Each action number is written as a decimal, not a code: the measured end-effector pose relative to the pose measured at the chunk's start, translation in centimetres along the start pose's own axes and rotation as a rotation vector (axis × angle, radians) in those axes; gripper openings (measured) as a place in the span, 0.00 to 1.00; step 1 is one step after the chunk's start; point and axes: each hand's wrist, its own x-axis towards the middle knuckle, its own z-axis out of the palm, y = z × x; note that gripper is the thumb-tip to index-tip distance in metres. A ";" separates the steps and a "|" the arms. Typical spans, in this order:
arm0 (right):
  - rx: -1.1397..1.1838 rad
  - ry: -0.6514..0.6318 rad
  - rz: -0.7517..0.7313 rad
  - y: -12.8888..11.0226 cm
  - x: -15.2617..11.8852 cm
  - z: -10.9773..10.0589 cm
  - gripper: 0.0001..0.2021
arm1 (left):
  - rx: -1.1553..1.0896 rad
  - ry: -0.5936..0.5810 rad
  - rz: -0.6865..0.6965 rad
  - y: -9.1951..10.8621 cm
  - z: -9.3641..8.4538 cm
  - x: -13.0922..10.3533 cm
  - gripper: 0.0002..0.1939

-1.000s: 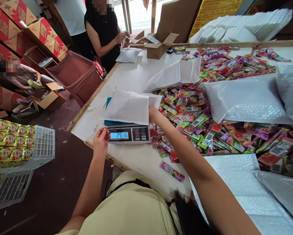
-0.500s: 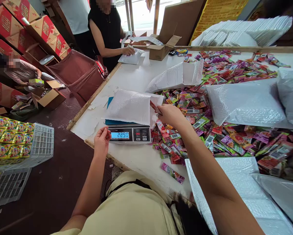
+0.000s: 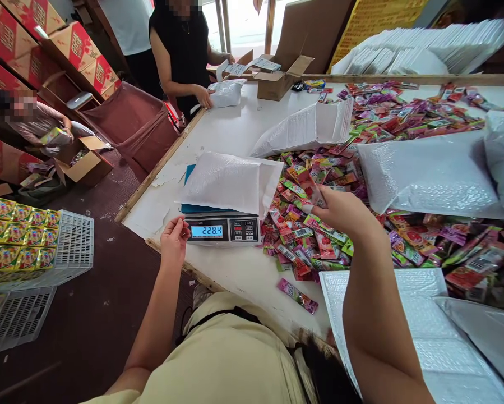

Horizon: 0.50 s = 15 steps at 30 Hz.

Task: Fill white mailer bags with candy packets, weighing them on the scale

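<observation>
A digital scale (image 3: 223, 231) stands near the table's edge, its lit display reading 2284. On its blue pan (image 3: 188, 174) lies a plump white bubble mailer (image 3: 226, 182), open end to the right. My left hand (image 3: 175, 238) is at the scale's left corner, fingertips pinched together; whatever is between them is hidden. Over the heap of small colourful snack packets (image 3: 294, 224), to the right of the mailer, is my right hand (image 3: 340, 210). Its thumb and fingers are closed on a blurred reddish snack packet (image 3: 318, 196).
Filled white mailers (image 3: 428, 174) lie on the heap, and a flat one (image 3: 403, 331) lies beside my right arm. Across the table a person (image 3: 180, 50) handles a white parcel (image 3: 227, 92) beside an open carton (image 3: 277, 84). Crates (image 3: 73, 241) stand on the floor at left.
My right hand has moved right, from the mailer's open end to over the heap. The display has gone from 2290 to 2284. My left hand stays at the scale's corner.
</observation>
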 end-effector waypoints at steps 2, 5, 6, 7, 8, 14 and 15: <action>0.046 -0.015 0.077 1.4 -0.6 0.3 0.16 | -0.004 -0.010 -0.002 -0.1 0.2 0.0 0.22; 0.069 -0.032 0.180 3.2 -1.3 0.7 0.17 | -0.007 -0.005 0.001 -0.1 -0.1 0.1 0.24; 0.055 -0.024 0.213 3.7 -1.5 0.8 0.17 | -0.008 0.003 0.003 -0.1 -0.2 0.2 0.24; 0.037 -0.010 0.242 4.1 -1.6 0.8 0.17 | -0.009 0.013 0.004 -0.1 -0.4 0.3 0.24; 0.024 0.007 0.271 4.3 -1.7 0.8 0.17 | -0.011 0.021 0.005 -0.1 -0.6 0.3 0.25; 0.092 0.142 0.295 1.2 -1.0 1.2 0.16 | -0.001 0.021 0.005 -0.3 -0.9 0.7 0.22; 0.155 0.159 0.230 -0.2 -0.4 1.4 0.15 | 0.003 0.019 0.002 -0.4 -0.7 0.8 0.21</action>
